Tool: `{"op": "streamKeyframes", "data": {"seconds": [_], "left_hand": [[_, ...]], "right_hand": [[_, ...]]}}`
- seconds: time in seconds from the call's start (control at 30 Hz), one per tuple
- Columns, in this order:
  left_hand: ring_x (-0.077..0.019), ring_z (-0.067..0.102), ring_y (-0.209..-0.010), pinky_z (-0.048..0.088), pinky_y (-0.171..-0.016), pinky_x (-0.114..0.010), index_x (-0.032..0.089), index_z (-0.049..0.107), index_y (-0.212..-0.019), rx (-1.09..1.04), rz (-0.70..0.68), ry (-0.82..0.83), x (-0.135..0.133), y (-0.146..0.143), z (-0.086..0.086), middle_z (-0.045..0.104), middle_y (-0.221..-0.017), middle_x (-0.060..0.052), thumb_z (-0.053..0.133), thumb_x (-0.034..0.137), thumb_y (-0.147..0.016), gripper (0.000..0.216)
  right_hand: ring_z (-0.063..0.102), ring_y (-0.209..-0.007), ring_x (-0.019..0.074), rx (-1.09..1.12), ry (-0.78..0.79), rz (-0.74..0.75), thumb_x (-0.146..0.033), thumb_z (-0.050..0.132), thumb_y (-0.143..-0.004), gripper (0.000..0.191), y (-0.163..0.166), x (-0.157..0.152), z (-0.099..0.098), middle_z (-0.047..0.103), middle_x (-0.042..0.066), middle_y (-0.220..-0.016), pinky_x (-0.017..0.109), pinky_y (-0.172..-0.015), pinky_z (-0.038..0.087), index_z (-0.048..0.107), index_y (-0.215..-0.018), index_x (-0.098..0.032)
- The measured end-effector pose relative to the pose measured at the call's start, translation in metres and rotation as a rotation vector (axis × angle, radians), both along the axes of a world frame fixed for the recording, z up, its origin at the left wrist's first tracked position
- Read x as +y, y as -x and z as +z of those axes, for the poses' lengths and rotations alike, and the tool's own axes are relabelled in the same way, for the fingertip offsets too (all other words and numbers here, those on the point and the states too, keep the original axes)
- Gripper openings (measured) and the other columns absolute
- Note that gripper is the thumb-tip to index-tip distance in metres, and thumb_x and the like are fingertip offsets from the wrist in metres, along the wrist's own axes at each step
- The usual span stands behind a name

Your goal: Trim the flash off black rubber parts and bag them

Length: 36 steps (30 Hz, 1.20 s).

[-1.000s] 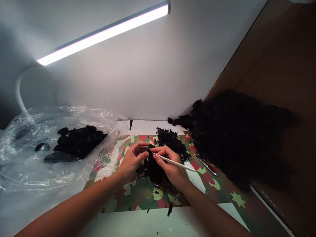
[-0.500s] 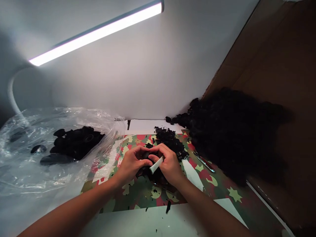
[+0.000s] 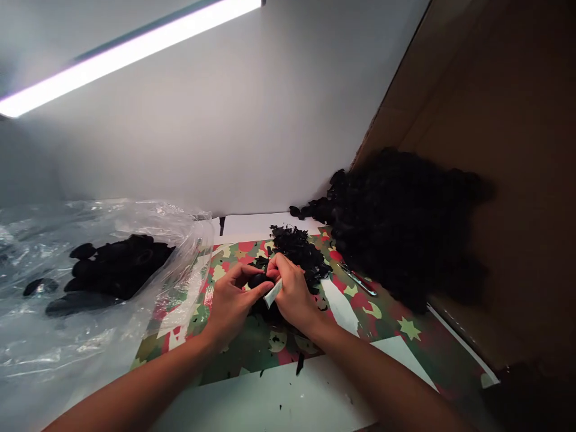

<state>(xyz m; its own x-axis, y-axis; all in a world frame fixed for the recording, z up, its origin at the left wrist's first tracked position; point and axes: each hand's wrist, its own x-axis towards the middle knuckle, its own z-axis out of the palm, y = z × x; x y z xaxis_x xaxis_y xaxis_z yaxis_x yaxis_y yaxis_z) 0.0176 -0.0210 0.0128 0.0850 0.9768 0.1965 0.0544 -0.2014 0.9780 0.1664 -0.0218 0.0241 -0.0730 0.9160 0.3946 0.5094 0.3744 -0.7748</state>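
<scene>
My left hand [image 3: 230, 300] pinches a small black piece [image 3: 257, 279] between thumb and fingers, above the camouflage-patterned mat [image 3: 252, 354]. My right hand [image 3: 293, 291] is closed round a thin white tool [image 3: 272, 294], whose end sticks out toward me, and works at the same black piece. The two hands touch over a small heap of black scraps [image 3: 297, 252]. The tool's tip is hidden by the fingers.
A clear plastic bag [image 3: 90, 324] holding several black pieces [image 3: 112, 270] lies at the left. A large pile of black pieces [image 3: 400, 222] leans against a brown cardboard wall [image 3: 495, 150] at the right. Small metal tweezers or scissors [image 3: 357, 279] lie beside it. A lamp bar [image 3: 126, 51] glows overhead.
The white tool, earlier held out long to the right, is turned so that only a short end shows between my hands. My hands have drawn closer together; the view has shifted right.
</scene>
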Motion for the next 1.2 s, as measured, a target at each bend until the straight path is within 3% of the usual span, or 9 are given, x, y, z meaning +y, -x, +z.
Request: {"op": "streamKeyframes", "data": {"seconds": [0.37, 0.6, 0.8, 1.0, 1.1, 1.2], "left_hand": [[-0.0111, 0.062, -0.061, 0.05, -0.057, -0.019, 0.016, 0.068, -0.073, -0.238, 0.038, 0.063, 0.002, -0.005, -0.004, 0.07, -0.069, 0.002, 0.09, 0.023, -0.065, 0.024], [-0.0112, 0.063, -0.059, 0.051, -0.055, -0.02, 0.017, 0.063, -0.065, -0.369, -0.008, 0.01, -0.004, 0.006, 0.004, 0.066, -0.063, 0.003, 0.092, 0.015, -0.058, 0.03], [-0.0109, 0.062, -0.051, 0.052, -0.052, -0.021, 0.017, 0.058, -0.067, -0.479, -0.06, 0.159, 0.02, 0.01, -0.013, 0.064, -0.058, 0.005, 0.093, 0.018, -0.055, 0.037], [-0.0112, 0.062, -0.054, 0.05, -0.054, -0.02, 0.016, 0.061, -0.067, -0.408, -0.079, 0.208, 0.022, 0.009, -0.019, 0.068, -0.062, 0.003, 0.093, 0.017, -0.052, 0.035], [-0.0112, 0.062, -0.058, 0.049, -0.056, -0.02, 0.016, 0.062, -0.068, -0.361, -0.104, 0.197, 0.02, 0.009, -0.02, 0.069, -0.065, 0.002, 0.093, 0.017, -0.052, 0.034], [-0.0118, 0.061, -0.059, 0.048, -0.057, -0.021, 0.016, 0.063, -0.069, -0.34, -0.125, 0.196, 0.019, 0.01, -0.019, 0.068, -0.065, 0.002, 0.093, 0.019, -0.053, 0.034]], "right_hand": [[0.043, -0.059, 0.0153, 0.0, 0.047, -0.084, -0.005, 0.042, -0.059, 0.023, 0.007, 0.007, 0.002, 0.048, -0.004, -0.065, 0.025, -0.056, 0.028, 0.039, -0.072, -0.024], [0.047, -0.06, 0.0178, 0.026, 0.051, -0.252, -0.006, 0.043, -0.068, 0.019, -0.039, 0.034, -0.009, 0.052, -0.002, -0.064, 0.028, -0.059, 0.031, 0.05, -0.072, -0.023], [0.061, -0.081, 0.0214, 0.054, 0.058, -0.109, -0.024, 0.061, -0.078, 0.008, -0.056, 0.037, -0.007, 0.065, 0.005, -0.089, 0.032, -0.074, 0.043, 0.069, -0.075, -0.022], [0.058, -0.075, 0.0192, 0.183, 0.064, -0.119, -0.049, 0.045, -0.099, 0.045, -0.051, 0.026, -0.003, 0.062, 0.003, -0.077, 0.031, -0.072, 0.044, 0.058, -0.067, -0.021], [0.056, -0.068, 0.0167, 0.196, 0.107, -0.042, -0.047, 0.055, -0.097, 0.037, -0.041, 0.015, 0.005, 0.061, 0.0, -0.071, 0.029, -0.065, 0.043, 0.063, -0.072, -0.02], [0.062, -0.075, 0.0175, 0.156, 0.112, 0.132, -0.033, 0.065, -0.093, 0.017, -0.029, 0.003, 0.013, 0.067, 0.002, -0.081, 0.029, -0.068, 0.046, 0.074, -0.085, -0.02]]}}
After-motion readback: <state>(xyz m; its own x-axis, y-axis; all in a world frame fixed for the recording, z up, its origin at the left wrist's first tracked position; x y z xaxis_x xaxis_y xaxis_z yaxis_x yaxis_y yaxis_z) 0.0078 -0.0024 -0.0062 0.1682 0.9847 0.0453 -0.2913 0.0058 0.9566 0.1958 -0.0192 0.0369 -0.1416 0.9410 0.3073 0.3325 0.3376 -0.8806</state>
